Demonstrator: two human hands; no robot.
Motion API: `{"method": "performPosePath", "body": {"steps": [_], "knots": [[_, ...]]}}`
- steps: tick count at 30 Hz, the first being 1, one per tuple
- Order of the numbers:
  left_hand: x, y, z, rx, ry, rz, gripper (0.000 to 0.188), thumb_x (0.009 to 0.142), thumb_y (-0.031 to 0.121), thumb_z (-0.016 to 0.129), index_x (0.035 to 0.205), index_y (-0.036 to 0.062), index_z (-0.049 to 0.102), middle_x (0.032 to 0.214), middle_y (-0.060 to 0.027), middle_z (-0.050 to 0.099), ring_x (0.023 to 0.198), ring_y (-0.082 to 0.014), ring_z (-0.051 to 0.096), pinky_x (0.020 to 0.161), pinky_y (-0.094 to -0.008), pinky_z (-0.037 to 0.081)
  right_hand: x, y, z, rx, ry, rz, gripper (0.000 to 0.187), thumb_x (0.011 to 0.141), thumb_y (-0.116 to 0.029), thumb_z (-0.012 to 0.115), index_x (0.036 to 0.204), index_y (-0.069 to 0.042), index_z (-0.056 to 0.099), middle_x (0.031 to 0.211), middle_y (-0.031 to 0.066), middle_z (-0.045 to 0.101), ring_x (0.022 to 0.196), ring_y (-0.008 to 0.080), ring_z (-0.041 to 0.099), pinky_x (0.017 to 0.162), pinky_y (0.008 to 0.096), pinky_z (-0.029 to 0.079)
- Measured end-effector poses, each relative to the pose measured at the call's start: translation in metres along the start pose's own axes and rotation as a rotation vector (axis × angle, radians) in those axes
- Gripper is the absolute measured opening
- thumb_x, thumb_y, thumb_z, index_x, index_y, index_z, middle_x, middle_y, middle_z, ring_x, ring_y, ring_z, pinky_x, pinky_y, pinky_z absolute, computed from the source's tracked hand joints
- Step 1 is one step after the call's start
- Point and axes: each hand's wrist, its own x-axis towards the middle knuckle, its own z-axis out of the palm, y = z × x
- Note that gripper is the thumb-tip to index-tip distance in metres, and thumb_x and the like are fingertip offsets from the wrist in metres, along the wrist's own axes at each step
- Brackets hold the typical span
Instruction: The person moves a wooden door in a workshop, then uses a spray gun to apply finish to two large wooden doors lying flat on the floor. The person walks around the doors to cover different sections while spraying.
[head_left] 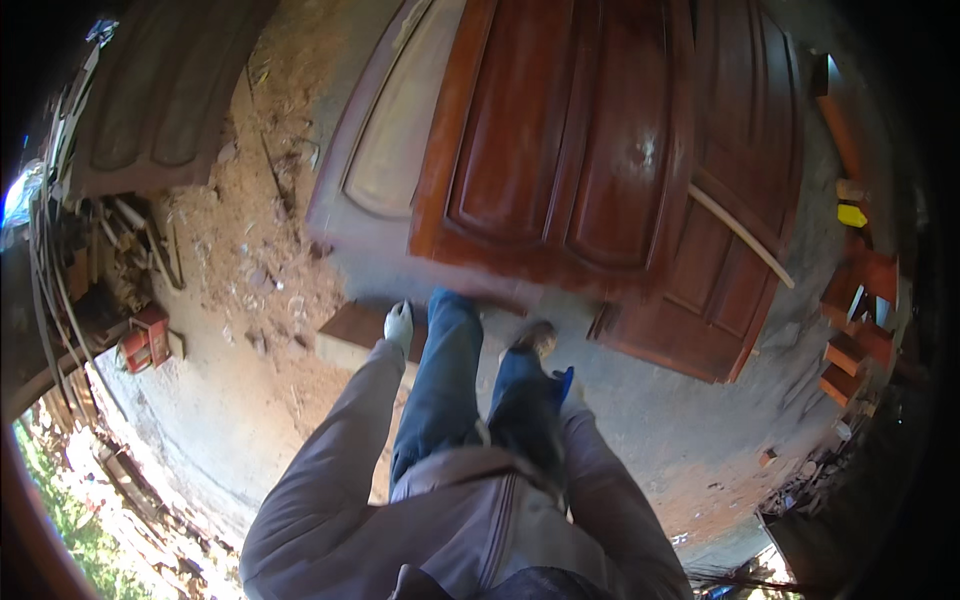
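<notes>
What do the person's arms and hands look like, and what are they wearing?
Both arms wear long, plain, greyish-mauve sleeves. The left hand and right hand look small and blurry, so I can't tell about gloves.

Daylight burns white beyond the lower-left edge of the concrete floor [660,420]; its right edge lies dim. Glare spots the varnished panelled door [565,140]. Fisheye distortion bends the blackened rim.

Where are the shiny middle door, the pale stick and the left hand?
Shiny middle door [569,140]: head view, strip between its panels.
Pale stick [742,234]: head view, middle of its length.
Left hand [398,326]: head view, middle of the hand.
</notes>
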Motion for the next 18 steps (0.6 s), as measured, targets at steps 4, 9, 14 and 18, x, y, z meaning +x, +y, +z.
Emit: {"method": "performPosePath", "body": {"steps": [4,9,14,18], "knots": [[0.080,0.048,0.036,0.087,-0.116,0.083,0.037,0.096,0.033,0.044,0.106,0.0018,0.061,0.099,-0.0215,0.063,0.089,-0.0357,0.058,0.083,-0.0383,0.046,0.130,0.016,0.048,0.645,-0.336,0.103,0.071,0.084,-0.071,0.039,0.089,-0.006,0.066,0.081,0.0113,0.066,0.073,0.0275,0.061,0.073,0.0390,0.050],[0.187,0.065,0.046,0.180,-0.032,-0.069,0.048,0.092,0.042,0.042,0.118,0.0056,0.059,0.116,-0.0235,0.059,0.111,-0.0393,0.053,0.096,-0.0449,0.040,0.206,-0.018,0.197,0.672,0.113,0.033,0.089,0.078,-0.080,0.036,0.134,-0.011,0.041,0.128,0.0188,0.051,0.114,0.0390,0.051,0.092,0.0584,0.042],[0.252,0.072,0.071,0.297,0.237,-0.112,0.044,0.093,0.041,0.045,0.122,0.0097,0.054,0.121,-0.0222,0.052,0.114,-0.0398,0.047,0.096,-0.0475,0.039,0.298,-0.045,0.220,0.909,-0.116,-0.014,0.092,0.081,-0.076,0.036,0.145,-0.011,0.024,0.142,0.0138,0.038,0.116,0.0349,0.050,0.097,0.0536,0.038],[0.255,0.080,0.091,0.346,0.458,-0.160,0.041,0.093,0.038,0.049,0.124,0.0117,0.051,0.122,-0.0207,0.047,0.112,-0.0376,0.046,0.092,-0.0478,0.042,0.329,-0.053,0.217,0.888,-0.016,-0.076,0.090,0.081,-0.073,0.037,0.145,-0.011,0.023,0.141,0.0147,0.038,0.117,0.0352,0.050,0.097,0.0528,0.039]]}}
